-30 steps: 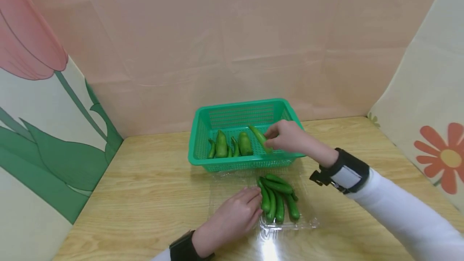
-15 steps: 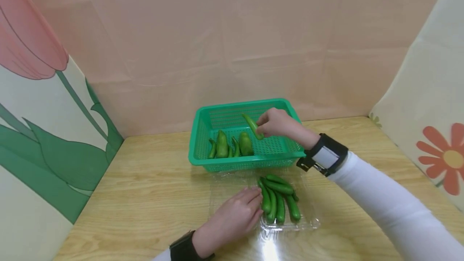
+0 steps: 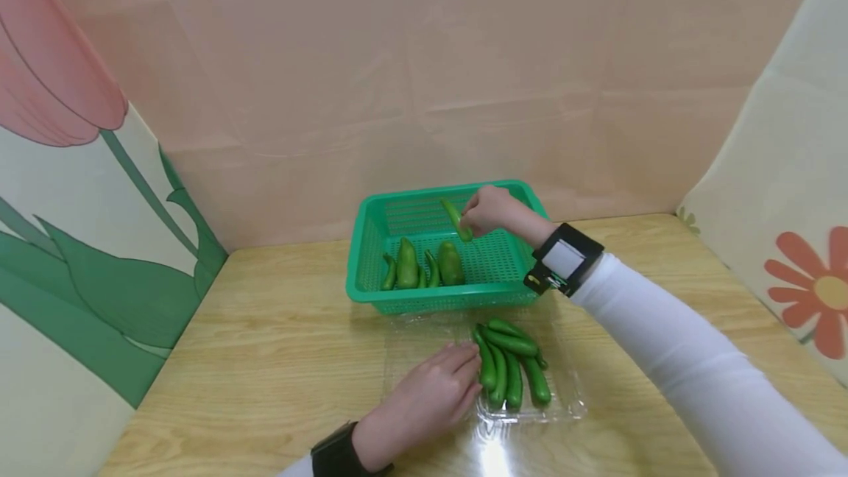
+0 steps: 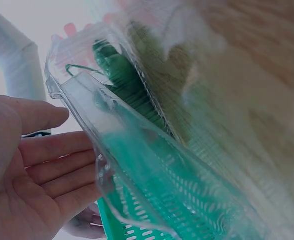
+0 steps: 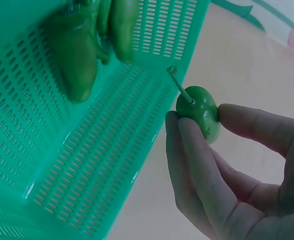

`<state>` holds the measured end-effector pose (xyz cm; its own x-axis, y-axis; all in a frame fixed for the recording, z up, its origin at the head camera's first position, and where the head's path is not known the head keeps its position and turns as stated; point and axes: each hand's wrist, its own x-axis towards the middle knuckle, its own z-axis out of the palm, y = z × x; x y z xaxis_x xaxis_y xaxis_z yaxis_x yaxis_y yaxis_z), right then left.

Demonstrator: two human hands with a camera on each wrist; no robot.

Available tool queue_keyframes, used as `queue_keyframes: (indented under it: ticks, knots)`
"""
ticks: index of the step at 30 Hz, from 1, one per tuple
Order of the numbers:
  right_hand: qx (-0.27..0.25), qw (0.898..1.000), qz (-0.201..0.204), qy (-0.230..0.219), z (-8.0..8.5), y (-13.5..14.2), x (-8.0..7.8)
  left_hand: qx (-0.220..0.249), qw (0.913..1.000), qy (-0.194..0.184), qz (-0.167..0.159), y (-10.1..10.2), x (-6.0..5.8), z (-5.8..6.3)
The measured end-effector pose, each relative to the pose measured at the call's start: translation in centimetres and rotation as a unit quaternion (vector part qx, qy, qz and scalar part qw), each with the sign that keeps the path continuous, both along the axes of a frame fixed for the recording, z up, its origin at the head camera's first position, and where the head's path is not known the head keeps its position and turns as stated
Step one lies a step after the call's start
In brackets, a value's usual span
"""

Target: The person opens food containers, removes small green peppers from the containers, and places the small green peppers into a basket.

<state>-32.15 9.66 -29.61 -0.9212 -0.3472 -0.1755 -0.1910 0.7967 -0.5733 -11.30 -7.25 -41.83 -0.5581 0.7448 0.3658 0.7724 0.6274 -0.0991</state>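
Over the green plastic basket (image 3: 358, 249) in the head view, my right hand (image 3: 495, 210) holds a green chili pepper (image 3: 453, 216). In the right wrist view, thumb and fingertips pinch this pepper (image 5: 207, 117) with its stem pointing away from the palm. Two thick green peppers and several slim ones lie along the basket's near side. My left hand (image 3: 433, 386) reaches to a clear plastic container (image 3: 566, 396), where several dark green chili peppers (image 3: 510, 370) lie bunched. The left wrist view shows that hand's fingers (image 4: 62, 165) straight, their tips at the transparent wall.
The basket stands at the back of the wooden table (image 3: 278, 337), near a pinkish backdrop (image 3: 397, 94). The container sits just in front of it. Flower-printed panels (image 3: 795, 190) flank the table on both sides.
The right hand has carried the chili pepper up and leftward, from near the basket's front rim to farther back over the basket. The left hand stays in the same place.
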Motion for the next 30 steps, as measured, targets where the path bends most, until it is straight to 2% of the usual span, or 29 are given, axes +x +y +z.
queue_keyframes:
  ticks: [9,14,24,30]
  knots:
    - [-0.026,0.998,-0.040,-0.046,-0.6,-0.1,-2.2,0.000,0.9999,-0.009,0.004,0.0,0.0,0.0]
    - [-0.011,0.998,-0.040,-0.054,-1.0,-0.2,-2.9,0.001,1.0000,-0.008,0.004,0.0,0.1,0.0]
    - [-0.026,0.994,-0.066,-0.082,-1.8,-0.2,-4.0,0.002,0.9999,0.015,-0.001,0.1,0.1,0.1]
    - [-0.017,0.995,-0.065,-0.078,-2.4,-0.3,-4.9,0.001,1.0000,0.005,0.002,0.1,0.2,0.0]
